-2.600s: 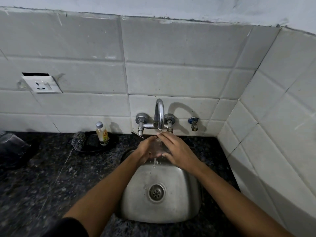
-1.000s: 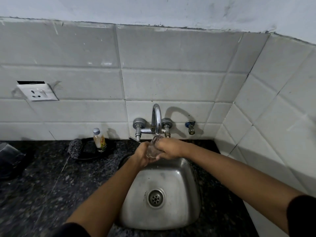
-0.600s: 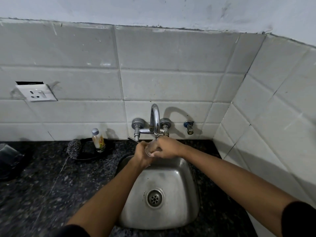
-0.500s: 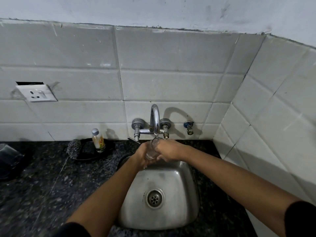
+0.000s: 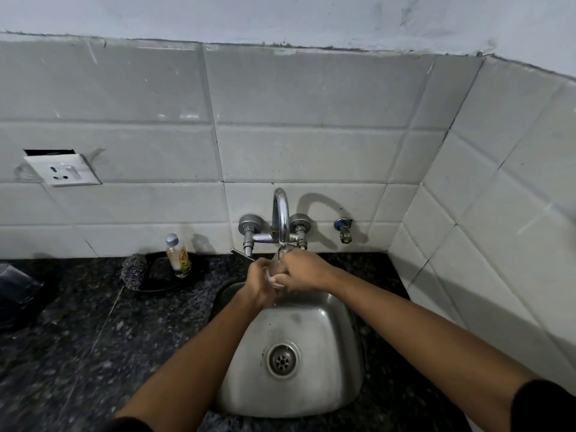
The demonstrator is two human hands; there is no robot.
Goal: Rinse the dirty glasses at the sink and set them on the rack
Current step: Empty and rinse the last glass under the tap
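A small clear glass (image 5: 277, 265) is held under the spout of the chrome tap (image 5: 280, 213), over the back of the steel sink (image 5: 327, 385). My left hand (image 5: 260, 282) wraps its left side and bottom. My right hand (image 5: 304, 271) closes over its right side and rim. Most of the glass is hidden by my fingers. Water drips below my hands into the basin. No rack is in view.
A small soap bottle (image 5: 177, 255) and a steel scrubber (image 5: 134, 271) sit on a dark dish (image 5: 162, 282) left of the tap. Dark granite counter (image 5: 78, 338) surrounds the sink. A dark object (image 5: 17, 294) lies at the far left. Tiled wall closes in on the right.
My hands have kept turning and rubbing the glass under the spout, shifting slightly up and down. The glass has stayed at the tap the whole time.
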